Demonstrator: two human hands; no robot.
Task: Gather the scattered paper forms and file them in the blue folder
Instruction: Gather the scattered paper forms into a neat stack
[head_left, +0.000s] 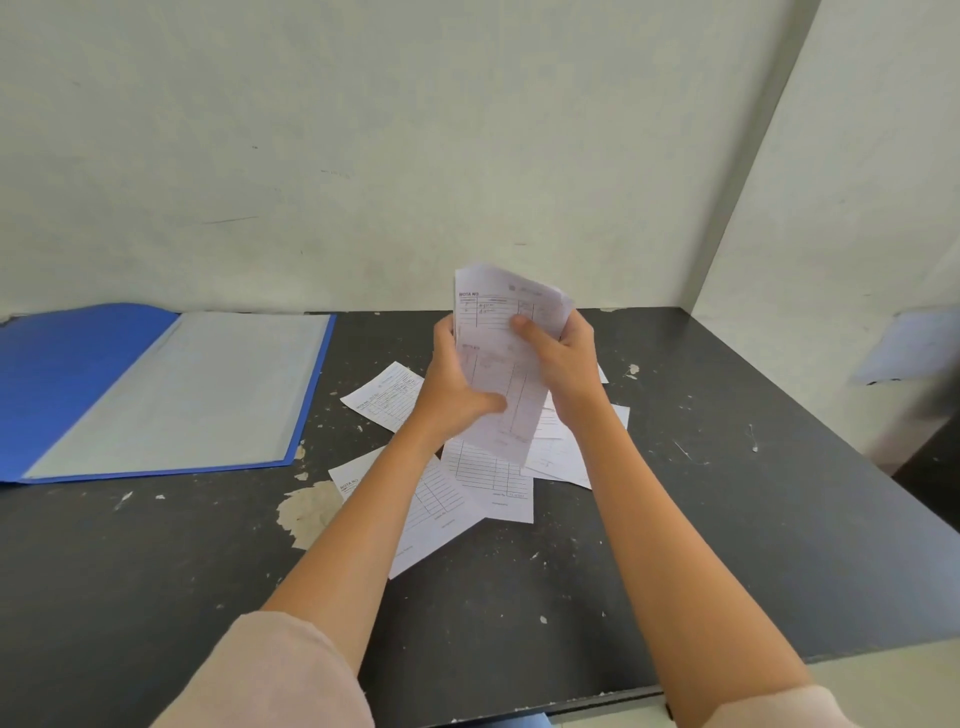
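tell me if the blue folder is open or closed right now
Open. The blue folder lies spread flat on the black table, blue cover turned out to the left, pale inner page facing up. No loose forms visibly on it.

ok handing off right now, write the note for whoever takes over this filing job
Left hand: grips the lower part of the held forms.
Right hand: pinches their upper part, thumb on the front.
The held forms are up in the air, above the pile.
Loose forms: several overlap on the table under the hands.
Blue folder: lies open on the table's left; no form seen in it.
Done: a few forms picked up.
Left: gather the rest, file everything in the folder.
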